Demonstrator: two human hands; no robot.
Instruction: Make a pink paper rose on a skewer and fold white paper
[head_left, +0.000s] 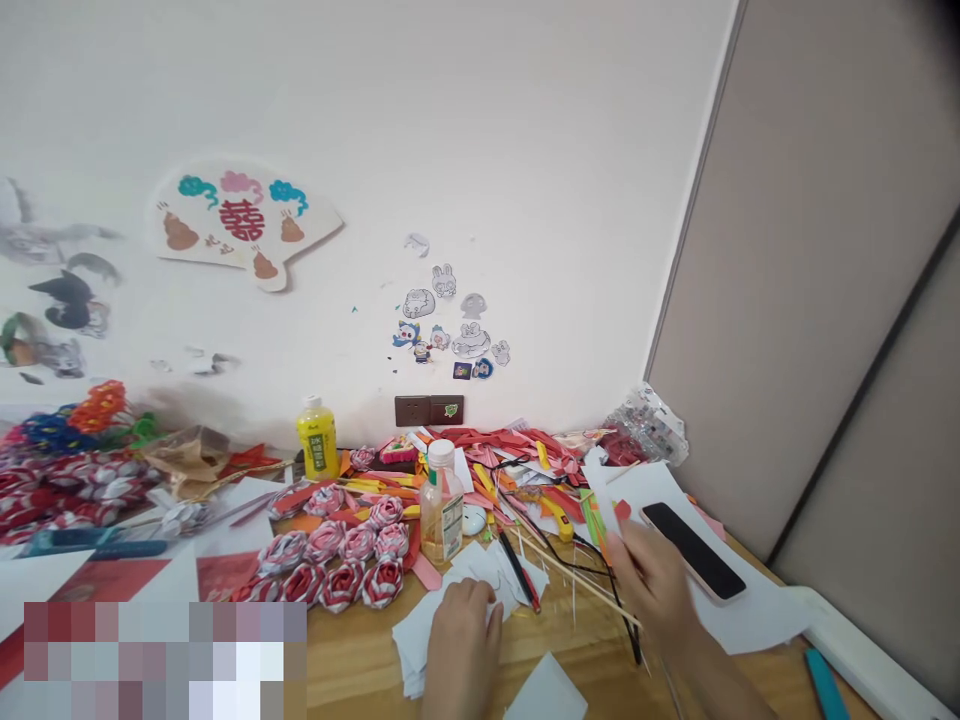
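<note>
My left hand (465,635) rests on a stack of cut white paper pieces (414,640), its fingers bent over them. My right hand (656,580) is raised at the right, fingers closed on a narrow white paper strip (604,495) that points up and to the left. Just right of that hand lies a black phone (694,550) on a large white sheet (757,625). Between the hands are a black pen and a red pen (519,572), along with thin wooden sticks (577,575). A loose white piece (547,690) lies at the front edge of view.
Rolled paper roses (343,583), a clear bottle (442,505) and a yellow bottle (317,440) stand left of centre. Coloured strips (495,450) heap along the wall. A yellow cutter (556,518) lies behind the sticks. A teal object (825,685) is at the lower right.
</note>
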